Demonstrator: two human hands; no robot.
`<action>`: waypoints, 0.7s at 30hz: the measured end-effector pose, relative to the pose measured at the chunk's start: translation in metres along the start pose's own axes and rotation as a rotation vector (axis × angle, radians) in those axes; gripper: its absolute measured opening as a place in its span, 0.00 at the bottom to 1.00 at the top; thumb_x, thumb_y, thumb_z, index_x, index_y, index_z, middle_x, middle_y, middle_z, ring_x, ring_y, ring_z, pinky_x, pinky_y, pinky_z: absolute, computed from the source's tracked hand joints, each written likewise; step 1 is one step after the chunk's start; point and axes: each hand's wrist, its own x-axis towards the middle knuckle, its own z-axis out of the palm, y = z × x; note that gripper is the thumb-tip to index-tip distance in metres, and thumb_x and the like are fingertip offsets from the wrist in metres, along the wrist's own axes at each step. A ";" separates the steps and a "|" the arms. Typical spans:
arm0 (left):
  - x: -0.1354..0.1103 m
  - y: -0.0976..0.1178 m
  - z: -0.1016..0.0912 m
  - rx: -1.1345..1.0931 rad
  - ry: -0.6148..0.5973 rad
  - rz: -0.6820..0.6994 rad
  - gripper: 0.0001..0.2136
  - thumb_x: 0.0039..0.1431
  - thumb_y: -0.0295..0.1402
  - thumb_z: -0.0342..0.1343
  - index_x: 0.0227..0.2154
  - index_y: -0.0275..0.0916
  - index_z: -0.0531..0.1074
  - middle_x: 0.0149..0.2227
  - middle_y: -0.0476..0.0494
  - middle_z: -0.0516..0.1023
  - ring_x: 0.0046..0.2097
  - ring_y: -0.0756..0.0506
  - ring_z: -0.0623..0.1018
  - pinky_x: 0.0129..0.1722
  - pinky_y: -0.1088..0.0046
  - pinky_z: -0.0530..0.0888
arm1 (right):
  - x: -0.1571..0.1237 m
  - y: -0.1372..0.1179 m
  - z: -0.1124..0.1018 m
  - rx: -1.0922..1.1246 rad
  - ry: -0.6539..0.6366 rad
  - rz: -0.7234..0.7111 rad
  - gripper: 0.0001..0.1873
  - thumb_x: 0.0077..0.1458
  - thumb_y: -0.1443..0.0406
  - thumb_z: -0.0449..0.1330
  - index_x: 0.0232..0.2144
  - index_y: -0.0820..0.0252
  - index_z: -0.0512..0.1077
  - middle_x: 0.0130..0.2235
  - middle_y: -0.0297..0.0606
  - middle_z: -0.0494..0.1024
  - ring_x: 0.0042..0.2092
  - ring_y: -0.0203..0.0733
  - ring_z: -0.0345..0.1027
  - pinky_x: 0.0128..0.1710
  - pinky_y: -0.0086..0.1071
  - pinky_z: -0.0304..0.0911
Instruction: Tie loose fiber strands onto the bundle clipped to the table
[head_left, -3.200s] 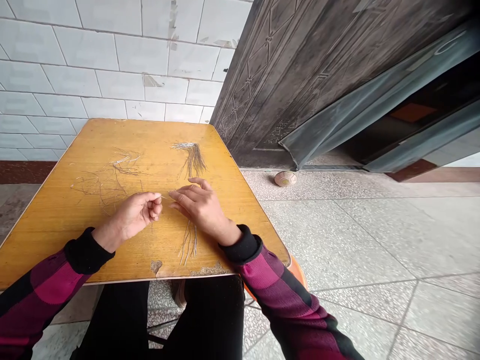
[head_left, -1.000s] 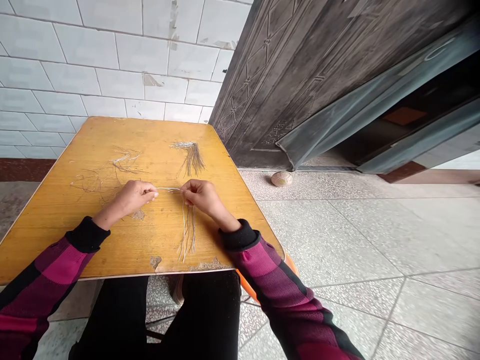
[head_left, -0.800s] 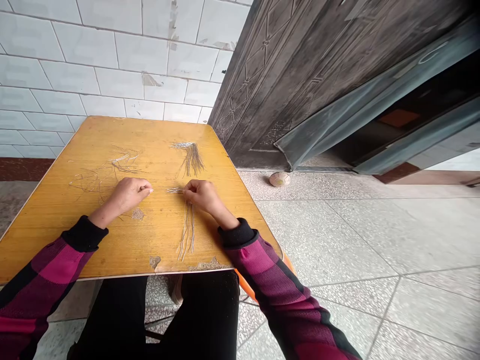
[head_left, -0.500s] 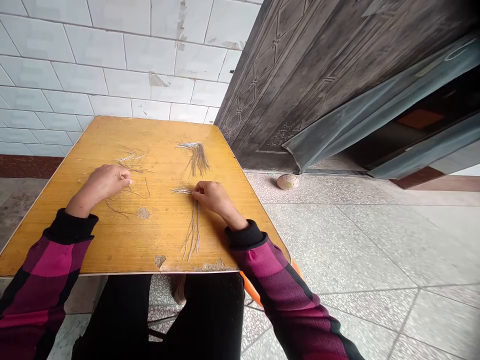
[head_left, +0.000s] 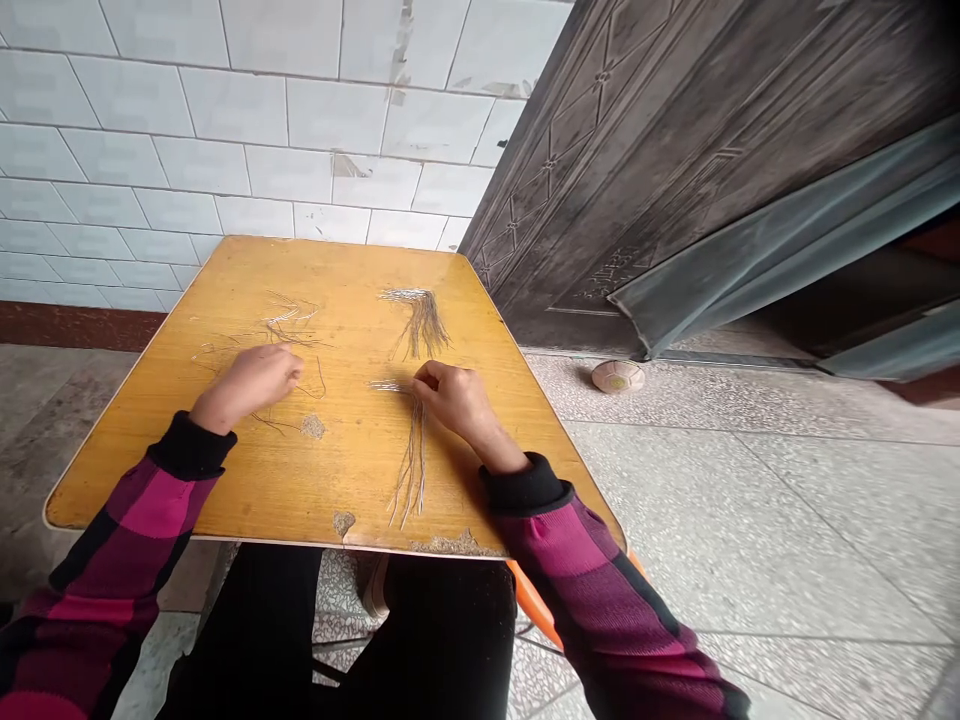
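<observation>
Under the right hand, strands partly hidden

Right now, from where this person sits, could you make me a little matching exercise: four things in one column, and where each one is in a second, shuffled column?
Things:
1. left hand
2. right hand
3. fanned tuft of thin strands
4. small ball

Places:
A. on the speckled stone floor beside the dark embossed door
B. toward the far end of the yellow wooden table
C. with fingers at long hanging strands
D. among loose wispy strands

Pairs: 1-D, 2-C, 3-B, 4-A.
</observation>
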 end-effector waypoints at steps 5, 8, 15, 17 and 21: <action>0.004 0.018 0.017 0.209 0.015 0.128 0.11 0.53 0.19 0.47 0.29 0.31 0.75 0.37 0.35 0.72 0.40 0.42 0.72 0.34 0.68 0.66 | 0.000 -0.003 -0.001 0.021 -0.019 -0.035 0.07 0.53 0.66 0.58 0.26 0.62 0.73 0.26 0.37 0.76 0.27 0.36 0.65 0.28 0.29 0.52; 0.006 0.019 0.019 0.251 0.030 0.128 0.12 0.54 0.17 0.45 0.29 0.29 0.75 0.35 0.33 0.72 0.40 0.41 0.73 0.36 0.66 0.67 | -0.001 -0.004 0.001 0.032 -0.034 -0.062 0.06 0.53 0.66 0.59 0.27 0.62 0.74 0.27 0.37 0.77 0.28 0.36 0.66 0.29 0.29 0.52; 0.007 0.008 0.014 0.020 0.029 0.170 0.11 0.52 0.19 0.46 0.22 0.34 0.71 0.32 0.38 0.72 0.35 0.44 0.72 0.34 0.68 0.65 | -0.001 -0.001 0.003 0.076 -0.036 -0.098 0.07 0.54 0.64 0.58 0.27 0.62 0.74 0.27 0.36 0.76 0.27 0.35 0.65 0.29 0.29 0.53; 0.006 0.003 0.011 -0.123 0.078 0.205 0.10 0.52 0.21 0.47 0.21 0.36 0.69 0.33 0.40 0.72 0.34 0.46 0.71 0.33 0.70 0.65 | -0.001 -0.001 0.002 0.104 -0.022 -0.102 0.08 0.54 0.64 0.58 0.28 0.62 0.74 0.27 0.36 0.76 0.28 0.35 0.65 0.29 0.29 0.53; 0.004 0.005 0.006 -0.397 0.177 0.332 0.08 0.53 0.24 0.49 0.22 0.37 0.69 0.37 0.45 0.71 0.36 0.49 0.71 0.37 0.72 0.66 | -0.005 -0.011 0.000 0.413 -0.092 -0.074 0.12 0.54 0.58 0.57 0.28 0.62 0.72 0.24 0.33 0.71 0.25 0.33 0.61 0.26 0.28 0.54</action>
